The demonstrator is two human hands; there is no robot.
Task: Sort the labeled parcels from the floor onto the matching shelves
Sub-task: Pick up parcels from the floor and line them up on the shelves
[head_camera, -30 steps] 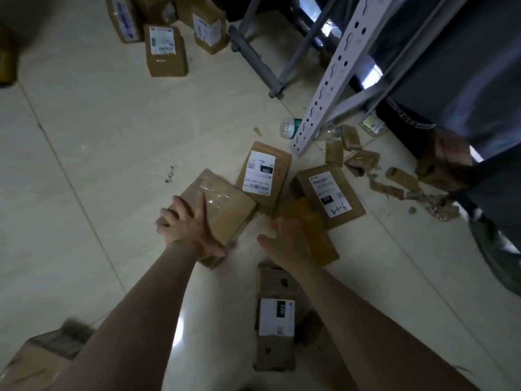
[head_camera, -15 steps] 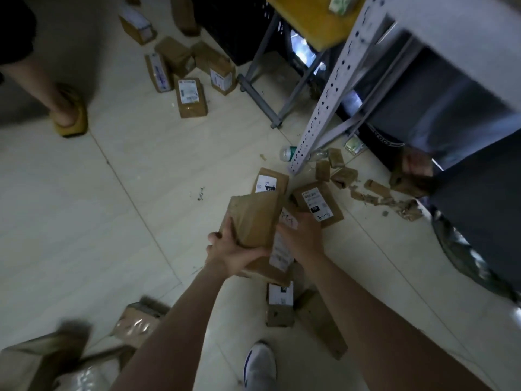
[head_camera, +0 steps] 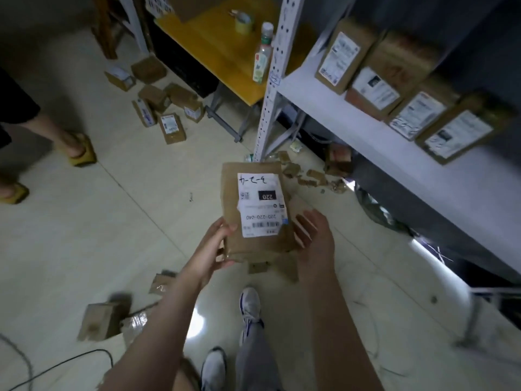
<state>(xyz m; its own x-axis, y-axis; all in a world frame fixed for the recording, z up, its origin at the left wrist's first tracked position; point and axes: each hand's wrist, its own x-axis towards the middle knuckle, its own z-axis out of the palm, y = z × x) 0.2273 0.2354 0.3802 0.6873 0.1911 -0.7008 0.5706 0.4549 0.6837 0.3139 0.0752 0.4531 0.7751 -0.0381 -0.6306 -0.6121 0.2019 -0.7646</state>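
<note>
matt brown cardboard parcel [head_camera: 258, 213], white paper label [head_camera: 260, 204]; glossy tiled floor [head_camera: 141, 215].

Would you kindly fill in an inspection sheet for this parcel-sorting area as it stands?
Surface: pale tiled floor, glossy with glare.
Job's things: held parcel, label marked 220, facing the camera; four shelf parcels in a row on the grey shelf; floor parcels scattered further back.
Clutter: cardboard scraps by the shelf upright; bottle and tape roll on the yellow table.
Grippers: left hand grips the held parcel's lower left edge; right hand, fingers straight, at its right edge.
Cables: black cable on the floor, lower left.
Surroundings: another person's feet in yellow sandals, left.
</note>
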